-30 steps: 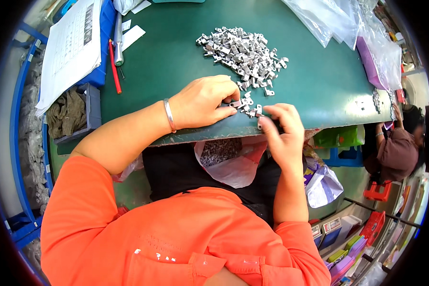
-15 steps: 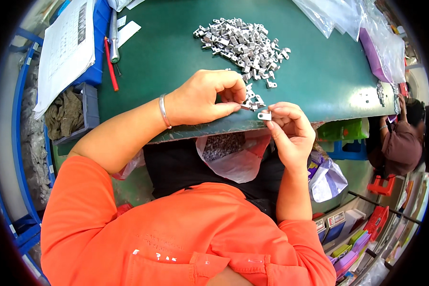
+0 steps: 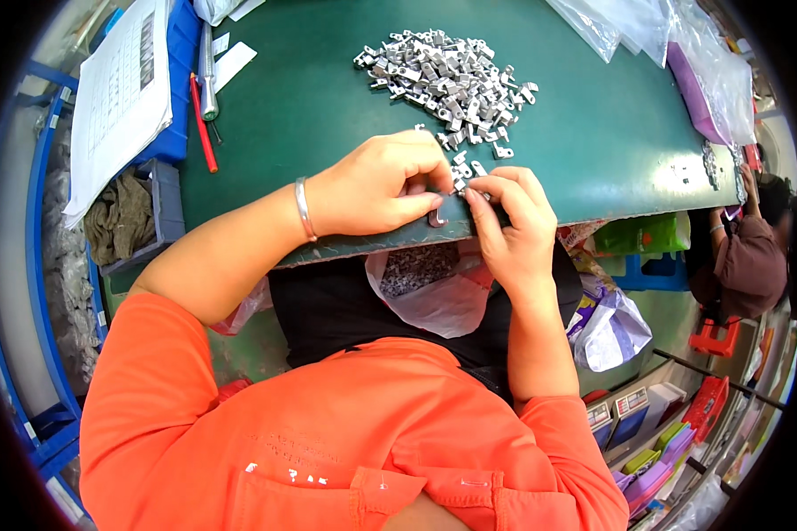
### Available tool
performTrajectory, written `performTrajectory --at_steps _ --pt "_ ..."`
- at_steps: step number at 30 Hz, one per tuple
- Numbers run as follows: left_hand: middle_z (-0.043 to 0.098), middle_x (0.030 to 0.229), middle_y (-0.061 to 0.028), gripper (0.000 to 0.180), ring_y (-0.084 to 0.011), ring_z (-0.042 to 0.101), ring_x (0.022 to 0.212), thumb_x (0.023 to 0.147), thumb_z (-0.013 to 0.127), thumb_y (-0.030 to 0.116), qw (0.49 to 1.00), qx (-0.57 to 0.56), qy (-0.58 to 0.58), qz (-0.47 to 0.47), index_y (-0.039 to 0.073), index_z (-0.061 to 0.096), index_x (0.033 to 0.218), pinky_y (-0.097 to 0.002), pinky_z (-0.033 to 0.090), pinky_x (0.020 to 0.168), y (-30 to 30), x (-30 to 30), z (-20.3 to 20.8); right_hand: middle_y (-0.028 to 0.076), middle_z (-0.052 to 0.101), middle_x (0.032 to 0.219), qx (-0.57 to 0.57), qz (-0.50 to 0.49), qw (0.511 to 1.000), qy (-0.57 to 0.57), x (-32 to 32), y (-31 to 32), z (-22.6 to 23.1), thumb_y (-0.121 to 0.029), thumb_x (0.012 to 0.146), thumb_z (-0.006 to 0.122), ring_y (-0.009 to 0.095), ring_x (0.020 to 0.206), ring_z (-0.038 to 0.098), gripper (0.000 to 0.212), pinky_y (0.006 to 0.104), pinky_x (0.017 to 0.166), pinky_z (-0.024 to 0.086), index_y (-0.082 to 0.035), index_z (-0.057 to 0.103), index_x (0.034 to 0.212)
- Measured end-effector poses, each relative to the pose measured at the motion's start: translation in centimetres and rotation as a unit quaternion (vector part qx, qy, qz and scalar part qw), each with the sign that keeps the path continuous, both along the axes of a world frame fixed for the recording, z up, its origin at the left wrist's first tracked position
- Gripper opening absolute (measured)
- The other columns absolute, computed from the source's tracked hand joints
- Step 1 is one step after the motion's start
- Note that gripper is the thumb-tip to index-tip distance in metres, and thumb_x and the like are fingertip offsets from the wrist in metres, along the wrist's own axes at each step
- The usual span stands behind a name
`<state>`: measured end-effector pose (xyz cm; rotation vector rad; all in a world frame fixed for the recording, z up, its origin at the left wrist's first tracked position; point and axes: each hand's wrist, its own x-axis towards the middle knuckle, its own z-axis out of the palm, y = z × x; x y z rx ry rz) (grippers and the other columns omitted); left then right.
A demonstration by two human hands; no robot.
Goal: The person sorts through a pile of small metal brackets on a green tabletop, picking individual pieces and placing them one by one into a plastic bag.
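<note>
Small silver metal brackets lie heaped on the green table, and a few stray brackets lie between my hands. My left hand is curled with thumb and fingers closed; what they hold, if anything, is hidden. Just below its thumb tip shows a dark, hooked small piece, apparently a bracket in shadow. My right hand has its thumb and fingers pinched together at the stray brackets, on a small metal bracket mostly covered by the fingertips.
Below the table edge, an open plastic bag of small parts sits at my lap. On the left are a red pen, a metal-shafted tool, and a grey bin with cloth. Clear plastic bags lie far right; another person sits beyond.
My right hand has moved left and up to the stray brackets; the bracket it showed is now mostly out of sight. A dark piece now shows below my left thumb.
</note>
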<state>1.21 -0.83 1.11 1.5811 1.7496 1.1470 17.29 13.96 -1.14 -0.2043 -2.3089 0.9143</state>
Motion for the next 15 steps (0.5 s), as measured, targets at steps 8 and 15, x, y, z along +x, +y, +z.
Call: performTrajectory --at_steps 8,15 --pt "0.059 0.092 -0.0085 0.019 -0.0188 0.059 0.070 0.079 0.077 0.005 0.985 0.105 0.124 0.058 0.003 0.066 0.095 -0.0300 0.049 0.063 0.8 0.8 -1.1 0.013 0.067 0.093 0.055 0.066 0.994 0.063 1.7 1.2 0.1 0.005 0.075 0.074 0.028 0.084 0.065 0.015 0.0353 0.073 0.053 0.000 0.069 0.089" --pt "0.067 0.088 -0.0065 0.010 -0.0112 0.066 0.076 0.094 0.063 0.003 0.967 -0.029 -0.227 0.114 -0.003 0.064 0.102 -0.0231 0.054 0.068 0.9 0.0 -0.7 0.011 0.066 0.090 0.038 -0.050 0.997 -0.041 -0.9 1.7 0.3 -0.002 0.079 0.075 0.028 0.081 0.063 0.013 0.0357 0.074 0.050 -0.001 0.069 0.090"
